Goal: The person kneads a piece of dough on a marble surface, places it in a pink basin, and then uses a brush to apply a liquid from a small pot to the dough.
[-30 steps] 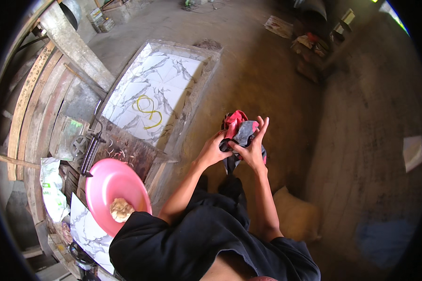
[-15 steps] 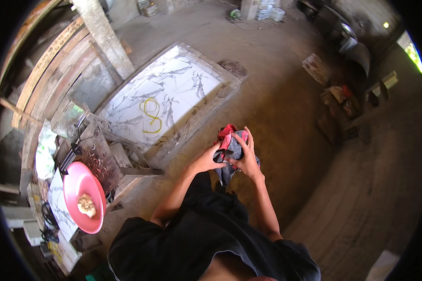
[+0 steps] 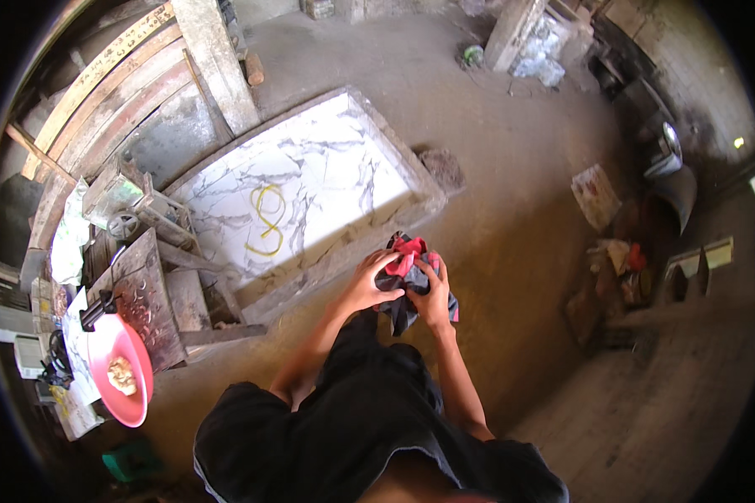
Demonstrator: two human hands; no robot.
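Between my two hands is a crumpled cloth [image 3: 408, 251], red with dark grey and black, held out in front of my body. My left hand [image 3: 369, 281] grips its left side, fingers curled over the top and thumb toward the middle. On the other side my right hand [image 3: 431, 289] clasps the cloth, its thumb pressed against the folds. A loose end hangs below both hands. Whether anything is wrapped inside the bundle cannot be seen.
Ahead lies a raised slab with white marbled tiles [image 3: 310, 159] and a yellow mark. At left, a pink basin [image 3: 143, 369] holds a pale lump, beside a worn wooden workbench [image 3: 143, 285]. Cardboard [image 3: 596, 197] and clutter lie at right. A green stool-like object [image 3: 130, 461] sits lower left.
The view has turned, so the room sits differently in it. Both hands still hold the cloth, and its folds have shifted between the fingers.
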